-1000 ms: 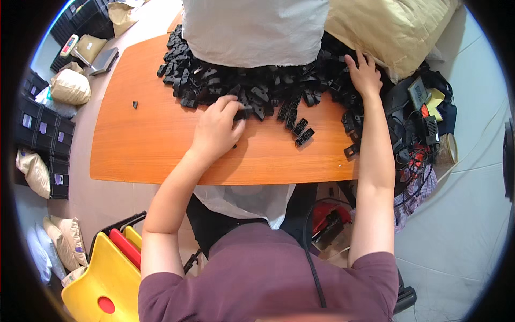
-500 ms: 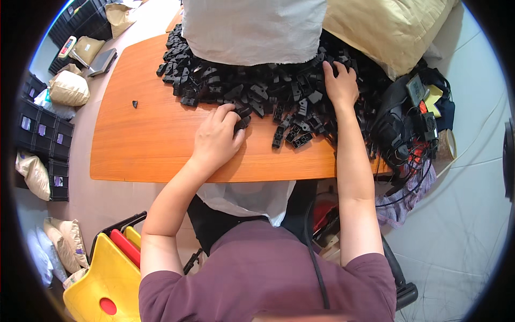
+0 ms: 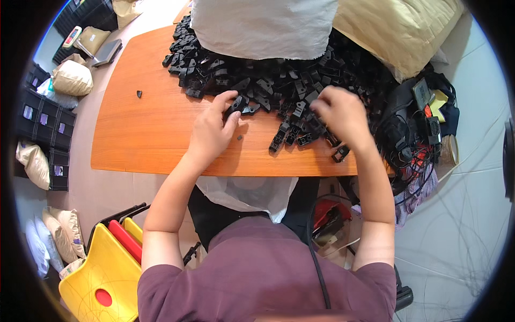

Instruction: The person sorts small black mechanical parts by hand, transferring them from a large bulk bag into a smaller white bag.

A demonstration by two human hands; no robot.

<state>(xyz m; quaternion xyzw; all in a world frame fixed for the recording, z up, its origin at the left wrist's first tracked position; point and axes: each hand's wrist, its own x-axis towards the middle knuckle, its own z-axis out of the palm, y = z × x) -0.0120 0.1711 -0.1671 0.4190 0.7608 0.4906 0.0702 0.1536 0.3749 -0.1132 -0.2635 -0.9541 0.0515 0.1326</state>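
Note:
My left hand point(image 3: 208, 129) rests at the near edge of a heap of black plastic parts point(image 3: 263, 88). Between its thumb and index finger it pinches one black plastic part point(image 3: 235, 105). Over the right side of the heap, my right hand point(image 3: 343, 115) is slightly blurred, its fingers curled together; whatever they hold is hidden. Several loose parts point(image 3: 278, 137) lie in front of the heap, between my hands. A tiny dark bit point(image 3: 240, 138) sits on the orange wooden table point(image 3: 134, 123) beside my left hand.
A white sack point(image 3: 263, 27) covers the heap's far side, with a tan sack point(image 3: 397, 32) to its right. Tangled cables and a dark bag point(image 3: 397, 123) crowd the table's right end. Black crates point(image 3: 45, 123) and a yellow chair point(image 3: 102, 273) stand left; a white plastic bag point(image 3: 247, 196) hangs before my lap.
My right hand has drawn back toward me from the far part of the heap, its fingers now curled. My left hand keeps its part, fingers lifted slightly, and the whole view has shifted a little.

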